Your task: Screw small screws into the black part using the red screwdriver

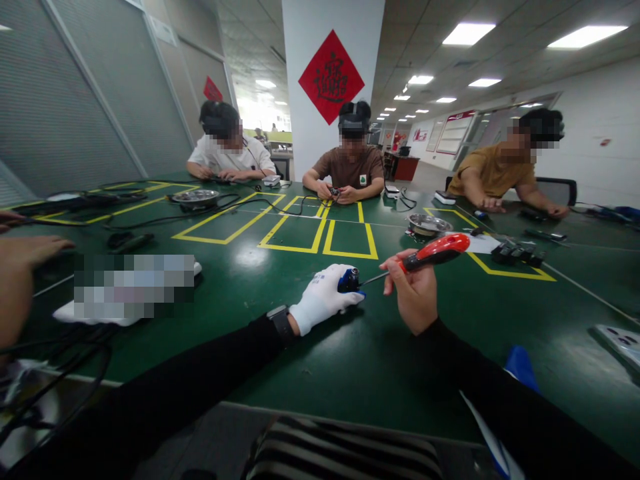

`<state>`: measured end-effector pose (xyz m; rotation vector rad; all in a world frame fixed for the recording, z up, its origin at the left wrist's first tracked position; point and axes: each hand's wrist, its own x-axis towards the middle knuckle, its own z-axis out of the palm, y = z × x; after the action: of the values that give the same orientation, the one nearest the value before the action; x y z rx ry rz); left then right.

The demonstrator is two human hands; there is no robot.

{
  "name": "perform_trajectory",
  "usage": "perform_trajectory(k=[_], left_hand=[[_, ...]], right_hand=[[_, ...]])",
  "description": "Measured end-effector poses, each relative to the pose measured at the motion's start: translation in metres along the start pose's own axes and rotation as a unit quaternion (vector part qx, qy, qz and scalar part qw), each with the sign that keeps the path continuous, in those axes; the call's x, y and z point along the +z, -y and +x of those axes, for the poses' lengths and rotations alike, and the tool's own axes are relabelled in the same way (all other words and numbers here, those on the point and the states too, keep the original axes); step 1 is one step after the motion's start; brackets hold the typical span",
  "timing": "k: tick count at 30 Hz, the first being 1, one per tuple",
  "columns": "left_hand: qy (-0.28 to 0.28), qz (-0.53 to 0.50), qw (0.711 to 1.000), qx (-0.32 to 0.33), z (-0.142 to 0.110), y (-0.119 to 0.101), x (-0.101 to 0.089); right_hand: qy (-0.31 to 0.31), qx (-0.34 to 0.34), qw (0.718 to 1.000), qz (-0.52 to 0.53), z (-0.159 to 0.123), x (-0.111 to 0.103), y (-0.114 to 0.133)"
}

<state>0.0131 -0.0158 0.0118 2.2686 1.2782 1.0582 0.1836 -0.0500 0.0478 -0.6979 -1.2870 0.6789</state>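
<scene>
- Black part [354,276] is gripped in gloved left hand [323,297].
- Screwdriver [435,252] is held in right hand [419,297], pointed at part from 3 o'clock.
- Bowl [431,227] is seen at part's 2 o'clock.

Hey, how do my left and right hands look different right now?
Your left hand wears a white glove; your right hand is bare. The left hand holds a small dark object, while the right hand holds a red-and-black screwdriver pointing toward it. A dark wristband sits behind the left hand; none shows by the right hand. Both extend from black sleeves.
</scene>
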Motion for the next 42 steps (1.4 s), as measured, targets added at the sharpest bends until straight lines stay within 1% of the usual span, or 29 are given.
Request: perform_trajectory(k=[2, 5, 8, 13, 18, 24, 27, 31, 33, 36, 37, 38, 39, 42], left_hand=[[-0.01, 0.034, 0.999, 0.012, 0.0003, 0.0004, -0.0017], [0.006, 0.043, 0.999, 0.021, 0.0001, 0.0011, -0.0023], [0.009, 0.031, 0.999, 0.017, -0.0004, 0.0026, -0.0004], [0.018, -0.01, 1.0, -0.008, -0.0001, 0.0044, 0.0018], [0.026, -0.033, 0.999, -0.014, 0.0011, 0.0035, -0.0004], [0.033, -0.033, 0.999, -0.016, 0.0012, -0.0012, -0.0037], [0.035, -0.027, 0.999, -0.012, 0.0012, -0.003, -0.0049], [0.04, -0.025, 0.999, -0.01, 0.0015, -0.0038, -0.0061], [0.041, -0.023, 0.999, -0.008, 0.0015, -0.0039, -0.0065], [0.04, -0.017, 0.999, -0.011, 0.0014, -0.0037, -0.0066], [0.04, -0.016, 0.999, -0.011, 0.0013, -0.0035, -0.0065], [0.041, -0.018, 0.999, -0.011, 0.0013, -0.0033, -0.0063], [0.04, -0.02, 0.999, -0.01, 0.0012, -0.003, -0.0061], [0.038, -0.027, 0.999, -0.008, 0.001, -0.0024, -0.0057]], right_hand=[[0.001, 0.001, 1.0, 0.0, -0.0005, 0.0003, 0.0004], [0.0, 0.002, 1.0, 0.004, -0.0014, 0.0009, 0.0018], [-0.002, 0.002, 1.0, 0.007, -0.0016, 0.0014, 0.0028], [-0.003, -0.001, 1.0, 0.005, -0.0011, 0.0018, 0.004], [-0.001, 0.005, 1.0, -0.001, -0.0021, 0.0029, 0.0044], [0.002, 0.009, 1.0, 0.001, -0.0015, 0.0037, 0.0052], [0.017, 0.009, 1.0, 0.014, -0.0027, 0.0019, 0.0045], [0.055, 0.008, 0.998, 0.036, -0.0056, -0.0013, 0.0024], [0.056, 0.001, 0.998, 0.006, -0.0054, -0.0024, 0.0023], [0.03, -0.051, 0.995, -0.079, -0.0023, -0.0032, 0.0044], [0.028, -0.069, 0.993, -0.092, -0.0011, -0.0031, 0.0054], [0.034, -0.076, 0.993, -0.088, 0.0, -0.0029, 0.0063], [0.049, -0.071, 0.994, -0.066, 0.0008, -0.0026, 0.0069], [0.102, -0.015, 0.994, 0.031, 0.0004, -0.0011, 0.0071]])
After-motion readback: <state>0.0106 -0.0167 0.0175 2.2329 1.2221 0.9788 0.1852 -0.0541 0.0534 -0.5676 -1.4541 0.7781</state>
